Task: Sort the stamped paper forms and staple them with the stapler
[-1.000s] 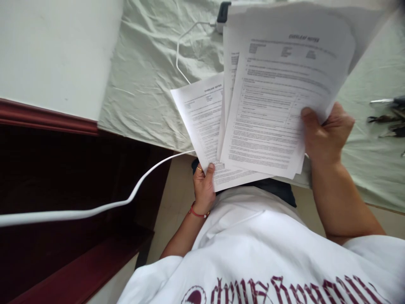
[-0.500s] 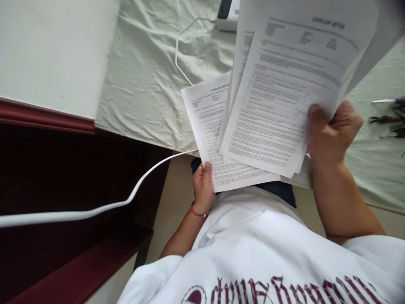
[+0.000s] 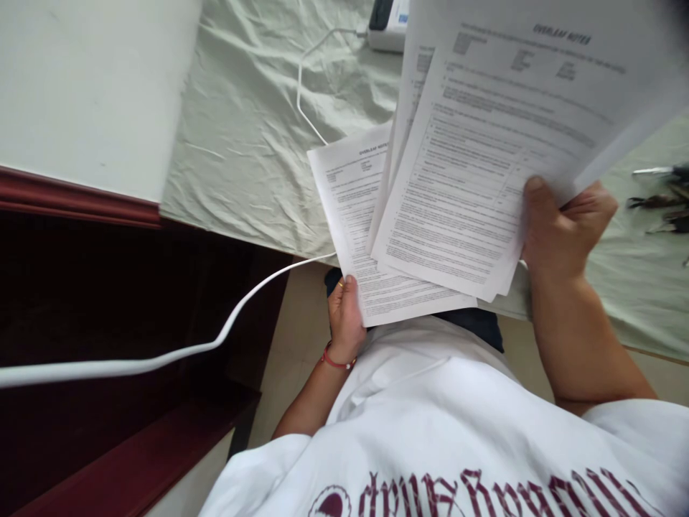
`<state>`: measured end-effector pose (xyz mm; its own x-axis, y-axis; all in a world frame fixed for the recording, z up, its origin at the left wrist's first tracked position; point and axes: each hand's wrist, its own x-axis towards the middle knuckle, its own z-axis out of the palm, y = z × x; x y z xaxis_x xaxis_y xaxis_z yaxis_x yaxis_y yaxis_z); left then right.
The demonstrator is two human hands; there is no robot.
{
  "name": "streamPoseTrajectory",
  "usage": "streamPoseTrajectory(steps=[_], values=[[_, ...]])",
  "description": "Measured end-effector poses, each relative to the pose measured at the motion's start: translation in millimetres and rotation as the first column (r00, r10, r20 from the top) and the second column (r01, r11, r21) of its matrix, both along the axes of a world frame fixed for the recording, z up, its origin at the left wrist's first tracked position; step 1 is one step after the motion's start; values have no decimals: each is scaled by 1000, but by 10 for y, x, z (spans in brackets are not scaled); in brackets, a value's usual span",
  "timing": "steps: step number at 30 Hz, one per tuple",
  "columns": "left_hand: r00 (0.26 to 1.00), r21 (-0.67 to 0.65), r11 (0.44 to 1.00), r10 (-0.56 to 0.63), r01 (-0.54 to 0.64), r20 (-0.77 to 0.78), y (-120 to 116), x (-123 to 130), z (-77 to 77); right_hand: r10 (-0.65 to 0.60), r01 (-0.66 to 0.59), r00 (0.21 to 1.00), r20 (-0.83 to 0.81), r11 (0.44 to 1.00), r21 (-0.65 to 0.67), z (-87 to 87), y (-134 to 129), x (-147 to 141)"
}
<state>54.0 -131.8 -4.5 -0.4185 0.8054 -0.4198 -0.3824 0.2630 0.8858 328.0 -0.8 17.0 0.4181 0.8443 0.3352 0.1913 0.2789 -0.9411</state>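
My right hand (image 3: 565, 222) grips several printed sheets (image 3: 474, 158) at their right edge, thumb on top and fingers hidden behind. The top sheet is headed "OVERLEAF NOTES", and the stack fans out a little at its left side. Lower and further left, my left hand (image 3: 347, 312) pinches the lower left corner of another printed sheet (image 3: 355, 208), which bears the same heading. The right part of that sheet lies behind the stack. A red bracelet (image 3: 338, 360) circles my left wrist.
A pale green cloth (image 3: 247, 129) covers the table. A white cable (image 3: 188, 352) runs from the left behind the papers. A white and black device (image 3: 386, 32) with a plugged-in cord stands at the back. Dark metal items (image 3: 664, 205), perhaps keys, lie at the right.
The top sheets in my right hand have spread to the right at their upper edge, covering the sheets behind. Both hands stay almost where they were.
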Motion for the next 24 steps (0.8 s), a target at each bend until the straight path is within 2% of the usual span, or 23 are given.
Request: streamPoseTrajectory(steps=[8, 14, 24], values=[[1000, 17, 1000, 19, -19, 7, 15, 22, 42, 44, -43, 999, -30, 998, 51, -93, 55, 76], [1000, 29, 1000, 13, -13, 5, 12, 24, 42, 53, -47, 996, -76, 996, 78, -73, 49, 59], [1000, 32, 999, 21, -21, 12, 16, 24, 47, 41, -38, 997, -69, 998, 43, -62, 47, 55]])
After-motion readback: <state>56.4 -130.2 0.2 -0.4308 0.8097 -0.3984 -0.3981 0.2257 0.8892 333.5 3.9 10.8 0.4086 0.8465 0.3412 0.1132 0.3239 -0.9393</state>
